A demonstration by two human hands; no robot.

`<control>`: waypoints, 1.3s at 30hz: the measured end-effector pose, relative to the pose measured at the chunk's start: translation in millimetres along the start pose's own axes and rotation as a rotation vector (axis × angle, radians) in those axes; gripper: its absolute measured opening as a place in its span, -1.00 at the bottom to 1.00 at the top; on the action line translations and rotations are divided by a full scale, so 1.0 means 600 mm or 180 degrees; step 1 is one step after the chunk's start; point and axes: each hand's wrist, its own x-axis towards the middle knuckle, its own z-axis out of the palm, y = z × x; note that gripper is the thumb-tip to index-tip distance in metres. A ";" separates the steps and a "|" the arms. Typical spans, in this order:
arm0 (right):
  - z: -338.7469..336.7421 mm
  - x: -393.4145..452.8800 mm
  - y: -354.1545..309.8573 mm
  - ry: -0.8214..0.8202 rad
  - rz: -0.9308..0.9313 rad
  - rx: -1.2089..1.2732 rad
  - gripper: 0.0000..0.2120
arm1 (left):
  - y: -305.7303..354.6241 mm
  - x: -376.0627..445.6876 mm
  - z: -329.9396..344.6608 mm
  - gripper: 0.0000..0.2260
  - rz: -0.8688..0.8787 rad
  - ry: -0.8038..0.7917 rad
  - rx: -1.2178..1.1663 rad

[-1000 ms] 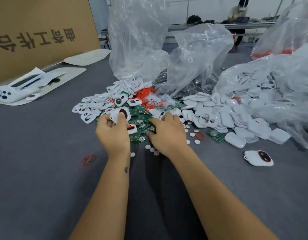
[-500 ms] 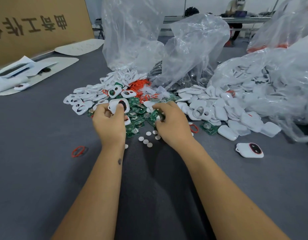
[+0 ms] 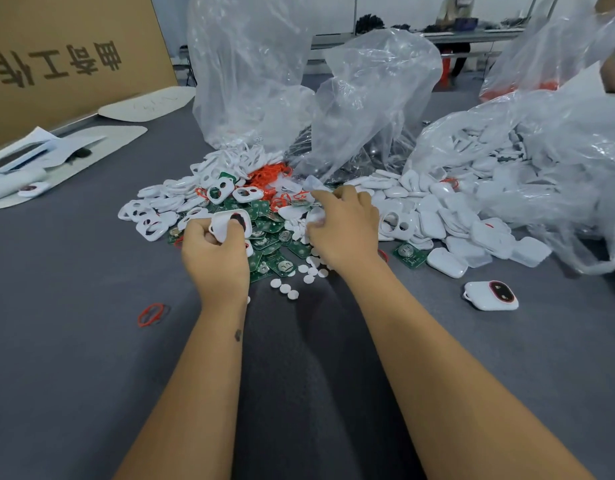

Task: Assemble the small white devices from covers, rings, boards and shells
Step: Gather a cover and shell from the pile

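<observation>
- A brown cardboard sheet printed with dark characters is stood at the far left edge of the grey surface.
- A flat white board with papers on it is laid below the cardboard.
- A loose red ring is seen alone on the surface, left of the left forearm.
- A heap of white covers with oval cut-outs is spread at the left side of the pile.
- A white cover with a dark oval opening is gripped by the left hand, whose fingers are curled round it just above the green boards.
- Small white discs are scattered on the surface between the two wrists.
- A tangle of red rings is heaped behind the boards, at the foot of the clear plastic bags.
- The right hand is laid palm down on the middle of the pile with its fingers bent into the parts; whether anything is held cannot be told.
- One more green board is laid just right of the right wrist.
- White shells are piled to the right, spilling from another clear bag.
- A finished white device with a red-rimmed dark window is set apart on the surface at the right.
</observation>
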 end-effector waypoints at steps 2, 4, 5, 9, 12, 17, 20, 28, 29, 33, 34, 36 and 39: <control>0.002 0.010 -0.001 0.0040 0.0014 -0.0200 -0.64 | 0.001 -0.001 0.000 -0.79 0.0072 -0.0044 0.0038; 0.000 0.015 0.003 0.0154 0.0044 -0.0154 -0.71 | 0.004 -0.002 0.000 -0.78 0.0140 -0.0086 0.0072; -0.003 0.014 0.005 0.0241 0.0061 -0.0004 -0.75 | 0.005 -0.003 0.000 -0.77 0.0163 -0.0096 0.0075; -0.027 0.002 0.018 0.0469 0.0358 0.1051 -0.86 | 0.011 -0.005 0.000 -0.77 0.0273 -0.0131 0.0056; -0.051 -0.015 0.038 0.0497 0.0550 0.1545 -0.82 | 0.020 -0.009 0.001 -0.77 0.0385 -0.0123 0.0075; -0.089 -0.054 0.088 0.0648 0.0851 0.2205 -0.82 | 0.043 -0.042 0.031 -0.81 0.0108 -0.0478 -0.0189; -0.098 -0.086 0.114 0.0713 0.1149 0.2752 -0.88 | 0.056 -0.090 0.079 -0.93 -0.0511 -0.1143 -0.0485; -0.124 -0.118 0.134 0.0645 0.1518 0.4532 -0.83 | 0.054 -0.173 0.148 -0.95 -0.1104 -0.1747 -0.0781; -0.125 -0.118 0.134 0.0629 0.1538 0.4725 -0.83 | 0.051 -0.170 0.145 -0.95 -0.1083 -0.1758 -0.0766; -0.127 -0.116 0.136 0.0401 0.1429 0.5253 -0.74 | 0.048 -0.153 0.123 -0.92 -0.1001 -0.1746 -0.0719; -0.127 -0.116 0.136 0.0343 0.1398 0.5295 -0.72 | 0.047 -0.150 0.119 -0.92 -0.0999 -0.1743 -0.0697; -0.124 -0.117 0.134 0.0395 0.1325 0.5207 -0.76 | 0.049 -0.151 0.115 -0.92 -0.0995 -0.1777 -0.0667; -0.119 -0.118 0.134 0.0601 0.1148 0.4706 -0.76 | 0.052 -0.158 0.113 -0.93 -0.0943 -0.1882 -0.0660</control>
